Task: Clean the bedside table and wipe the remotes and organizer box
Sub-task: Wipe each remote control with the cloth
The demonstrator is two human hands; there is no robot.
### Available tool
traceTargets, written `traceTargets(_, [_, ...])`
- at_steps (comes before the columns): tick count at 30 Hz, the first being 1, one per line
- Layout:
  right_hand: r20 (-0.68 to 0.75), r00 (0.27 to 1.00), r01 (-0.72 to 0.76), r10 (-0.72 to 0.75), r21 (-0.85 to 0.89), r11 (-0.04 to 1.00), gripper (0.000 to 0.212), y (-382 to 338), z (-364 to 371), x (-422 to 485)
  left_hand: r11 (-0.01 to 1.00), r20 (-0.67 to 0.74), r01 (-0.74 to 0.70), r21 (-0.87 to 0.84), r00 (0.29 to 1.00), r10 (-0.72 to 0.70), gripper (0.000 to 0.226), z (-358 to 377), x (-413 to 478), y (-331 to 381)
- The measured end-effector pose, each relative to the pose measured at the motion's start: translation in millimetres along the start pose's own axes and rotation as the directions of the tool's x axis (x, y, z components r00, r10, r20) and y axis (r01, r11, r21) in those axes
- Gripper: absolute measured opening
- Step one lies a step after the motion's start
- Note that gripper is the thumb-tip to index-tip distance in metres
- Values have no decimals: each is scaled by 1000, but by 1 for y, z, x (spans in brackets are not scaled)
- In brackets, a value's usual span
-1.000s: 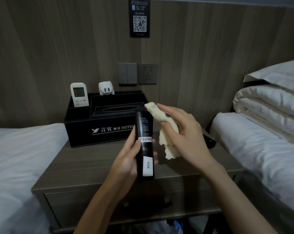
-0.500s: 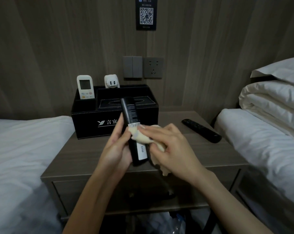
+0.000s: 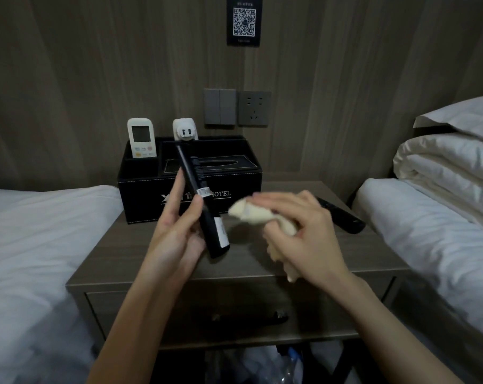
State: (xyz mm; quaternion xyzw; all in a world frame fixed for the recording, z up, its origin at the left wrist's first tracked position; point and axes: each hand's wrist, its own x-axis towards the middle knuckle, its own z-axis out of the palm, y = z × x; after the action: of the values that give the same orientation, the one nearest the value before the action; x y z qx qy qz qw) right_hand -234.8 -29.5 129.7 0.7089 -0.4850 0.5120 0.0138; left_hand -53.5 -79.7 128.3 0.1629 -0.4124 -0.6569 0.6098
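Grips a black remote (image 3: 204, 206) in the left hand (image 3: 179, 236), pinched between thumb and fingers, raised in front of the organizer box (image 3: 243, 200) and tilted with its top end to the left. Clutches a cream cloth (image 3: 251, 213) in the right hand (image 3: 304, 231), fingers curled round it, before the box's right half, apart from the held remote. Shows a second black remote (image 3: 342, 217) lying on the bedside table (image 3: 140, 250) right of the box. Shows a white remote (image 3: 141, 138) upright in the box's rear left slot, a white adapter (image 3: 183, 131) just right of it.
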Motion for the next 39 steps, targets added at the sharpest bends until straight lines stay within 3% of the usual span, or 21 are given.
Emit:
traceTargets(4, [-115, 992, -44, 47, 29, 999, 54, -13, -16, 19, 993, 97, 37, 109, 994, -48, 53, 15, -8, -15])
traceTargets(8, [-141, 989, -29, 34, 38, 999, 54, -18, -17, 30, 978, 143, 70, 194, 985, -99, 51, 24, -16, -28])
traceTargets(12, [-79, 997, -12, 11, -10, 1000, 55, -14, -8, 31, 980, 147, 81, 182, 983, -108, 49, 27, -17, -31])
traceTargets(16, [86, 996, 35, -33, -22, 999, 56, -10, 1, 17, 996, 82, 65, 67, 994, -71, 54, 23, -10, -27])
traceTargets(22, [168, 986, -35, 0, 203, 978, 55, -12, 7, 0, 1000, 100, -8, 23, 995, 6, 59, 13, -5, -23])
traceTargets(25, [191, 981, -78, 33, 231, 970, 53, -9, 7, -5, 999, 69, -29, -14, 997, 30, 68, 11, -3, -27])
traceTargets(29, [285, 958, -72, 25, 154, 985, 52, -6, 6, -13, 995, -57, -47, -92, 998, 42, 43, 13, -1, -22])
traceTargets(34, [459, 888, 3, 18, -45, 999, 38, 10, -6, -13, 993, -149, -118, -13, 982, 115, 49, 4, 4, -8])
traceTargets(36, [415, 908, -28, 53, -66, 997, 36, 18, -16, -9, 993, -162, -117, -3, 980, 115, 54, 1, 5, -3])
traceTargets(39, [227, 972, -26, 58, -144, 989, 38, 37, -34, -1, 996, -146, -91, 6, 985, 91, 59, 2, 3, -2])
